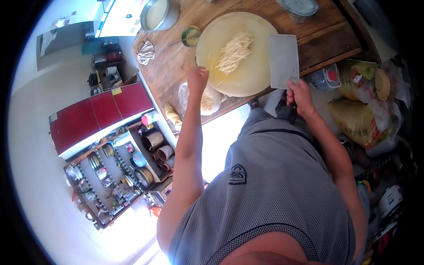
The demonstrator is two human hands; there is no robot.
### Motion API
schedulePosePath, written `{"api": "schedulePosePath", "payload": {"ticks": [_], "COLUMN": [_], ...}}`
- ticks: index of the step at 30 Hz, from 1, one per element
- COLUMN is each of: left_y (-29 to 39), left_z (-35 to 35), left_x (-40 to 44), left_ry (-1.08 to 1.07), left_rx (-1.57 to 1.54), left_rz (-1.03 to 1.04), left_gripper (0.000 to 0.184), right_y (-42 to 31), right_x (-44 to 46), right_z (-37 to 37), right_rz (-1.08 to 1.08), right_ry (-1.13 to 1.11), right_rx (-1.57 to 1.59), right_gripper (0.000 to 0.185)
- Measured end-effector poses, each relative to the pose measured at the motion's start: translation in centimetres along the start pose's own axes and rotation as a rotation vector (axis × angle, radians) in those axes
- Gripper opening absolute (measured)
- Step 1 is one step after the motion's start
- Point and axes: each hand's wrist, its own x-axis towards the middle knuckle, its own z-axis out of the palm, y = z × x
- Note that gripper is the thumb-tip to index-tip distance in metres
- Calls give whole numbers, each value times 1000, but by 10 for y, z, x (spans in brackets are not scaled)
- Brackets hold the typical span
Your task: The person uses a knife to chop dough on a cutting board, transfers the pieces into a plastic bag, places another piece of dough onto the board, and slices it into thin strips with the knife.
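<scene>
A broad-bladed cleaver (284, 59) is in my right hand (300, 97), whose fingers are wrapped round its handle. The blade points away from me and overlaps the right edge of a round, pale cutting board (260, 75). On the board lies a heap of thin, pale cut strips (235, 52), with a few loose bits to its left. My left hand (197, 79) is by the board's left edge, its fingers curled together; whether anything is in them is hidden. Just below that hand sits a clear plastic bag (212, 102) with tan, crumbly contents.
The wooden table (172, 48) also bears a metal pot (169, 17), a small green-rimmed bowl (191, 36), a crumpled white cloth (145, 52) and a covered bowl (300, 6). Sacks (353, 119) stand right of the table. Red cabinets (101, 108) and shelves are at left.
</scene>
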Motion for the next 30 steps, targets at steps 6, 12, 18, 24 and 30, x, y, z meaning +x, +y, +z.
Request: {"api": "schedulePosePath", "payload": {"ticks": [6, 12, 18, 24, 30], "left_y": [9, 18, 17, 27, 24], "left_z": [30, 24, 26, 25, 9], "left_x": [6, 29, 76, 83, 52], "left_ry": [89, 49, 104, -56, -167], "left_rx": [227, 285, 240, 379, 266], "left_rz": [124, -22, 141, 47, 184], "left_gripper": [16, 16, 18, 21, 18], "right_y": [3, 2, 4, 8, 6], "right_x": [2, 0, -5, -10, -8], "right_z": [3, 6, 4, -1, 1], "right_rz": [17, 19, 53, 22, 42], "right_ry": [-19, -19, 17, 19, 2], "right_rx": [-15, -37, -42, -23, -34], "right_gripper": [18, 19, 19, 18, 17]}}
